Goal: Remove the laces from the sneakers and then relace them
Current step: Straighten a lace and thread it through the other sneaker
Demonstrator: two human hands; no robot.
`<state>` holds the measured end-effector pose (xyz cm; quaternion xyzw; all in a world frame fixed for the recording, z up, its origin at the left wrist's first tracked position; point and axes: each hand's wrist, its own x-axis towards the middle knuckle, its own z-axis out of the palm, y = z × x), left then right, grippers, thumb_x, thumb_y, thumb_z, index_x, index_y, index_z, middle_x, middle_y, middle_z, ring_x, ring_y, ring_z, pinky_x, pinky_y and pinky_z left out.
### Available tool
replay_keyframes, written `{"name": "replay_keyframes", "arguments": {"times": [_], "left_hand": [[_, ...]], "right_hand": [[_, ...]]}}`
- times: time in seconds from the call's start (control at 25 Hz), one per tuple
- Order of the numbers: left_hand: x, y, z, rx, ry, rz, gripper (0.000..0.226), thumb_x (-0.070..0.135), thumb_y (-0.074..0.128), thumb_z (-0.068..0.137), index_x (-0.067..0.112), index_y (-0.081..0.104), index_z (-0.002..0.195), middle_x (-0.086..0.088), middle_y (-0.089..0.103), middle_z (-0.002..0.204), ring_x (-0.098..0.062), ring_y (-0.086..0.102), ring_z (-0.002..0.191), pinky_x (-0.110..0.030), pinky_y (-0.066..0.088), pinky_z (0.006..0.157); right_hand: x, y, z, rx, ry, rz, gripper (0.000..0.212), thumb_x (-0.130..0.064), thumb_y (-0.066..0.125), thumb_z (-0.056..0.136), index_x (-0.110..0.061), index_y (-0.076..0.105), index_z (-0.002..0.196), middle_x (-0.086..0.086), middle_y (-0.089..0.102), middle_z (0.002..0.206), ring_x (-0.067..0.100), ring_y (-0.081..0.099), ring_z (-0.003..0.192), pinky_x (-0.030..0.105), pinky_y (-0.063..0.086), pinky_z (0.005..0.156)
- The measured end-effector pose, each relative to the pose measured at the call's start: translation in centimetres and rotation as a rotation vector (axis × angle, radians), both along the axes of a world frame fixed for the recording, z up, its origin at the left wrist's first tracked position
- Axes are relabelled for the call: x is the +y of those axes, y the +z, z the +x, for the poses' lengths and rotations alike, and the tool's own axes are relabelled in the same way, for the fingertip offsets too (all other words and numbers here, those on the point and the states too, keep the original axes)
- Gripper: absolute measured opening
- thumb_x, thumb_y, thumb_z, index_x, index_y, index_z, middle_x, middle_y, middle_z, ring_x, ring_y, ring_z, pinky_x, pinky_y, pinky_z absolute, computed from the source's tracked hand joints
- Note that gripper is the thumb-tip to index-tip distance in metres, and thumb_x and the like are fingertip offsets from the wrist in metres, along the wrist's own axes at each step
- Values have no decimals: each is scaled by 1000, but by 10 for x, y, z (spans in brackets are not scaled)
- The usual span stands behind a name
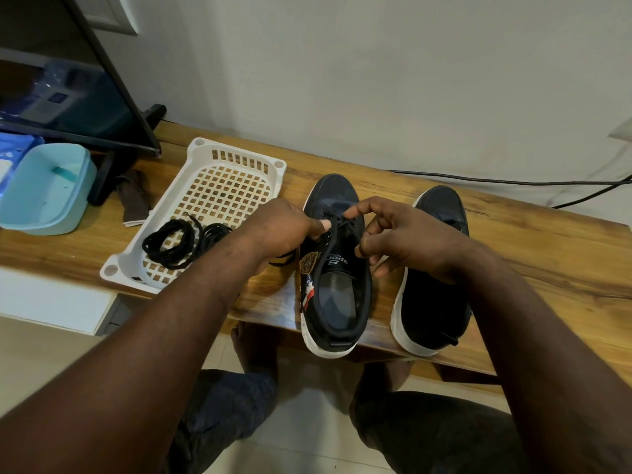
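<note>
1. A white basket [239,155] on the wooden table [547,261] holds the loose coiled laces [171,244].
2. The left hand [284,230] pinches the threaded lace [342,222] at the eyelets of the first sneaker [337,302].
3. The right hand [400,234], fingers curled, pinches this same lace from the other side.
4. The second sneaker [434,302] stands just beside the first, partly under the right wrist.
</note>
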<state>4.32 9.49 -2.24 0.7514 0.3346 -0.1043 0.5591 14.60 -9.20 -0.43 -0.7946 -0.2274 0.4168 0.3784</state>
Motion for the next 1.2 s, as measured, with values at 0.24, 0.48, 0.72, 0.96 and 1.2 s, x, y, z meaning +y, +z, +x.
{"name": "replay_keyframes", "arguments": {"times": [0.24,0.48,0.72,0.96,1.2], "left_hand": [[0,5,0,-37,72,-118,8,16,72,95,14,69,88,2,68,68,-3,53,49,-24,36,54],[3,6,0,-29,106,-206,9,7,76,89,12,69,88,1,73,64,-1,47,41,-14,32,38],[1,3,0,-69,169,-120,19,-5,79,76,13,72,81,4,66,69,-6,52,60,-18,38,47],[9,0,1,-22,87,-157,17,5,81,77,16,74,86,2,67,76,-9,47,59,-22,34,51],[7,-6,4,66,99,-182,23,36,71,97,15,74,105,7,68,65,-6,44,54,-18,35,45]], "right_hand": [[0,1,-1,-17,12,-10,54,-3,71,92,-28,59,138,26,68,100,27,68,81,37,64,74],[1,2,-2,-20,12,-15,51,-3,71,92,-29,61,135,22,67,95,27,68,79,37,64,74],[0,3,-2,-22,17,-17,52,-3,70,92,-29,61,135,29,67,105,28,68,80,41,64,76],[1,3,-2,-16,12,-15,52,-3,71,92,-30,60,135,21,66,99,22,68,79,35,64,73],[1,3,-3,-10,4,-16,52,-3,71,92,-30,61,134,27,66,108,24,68,81,35,64,73]]}}
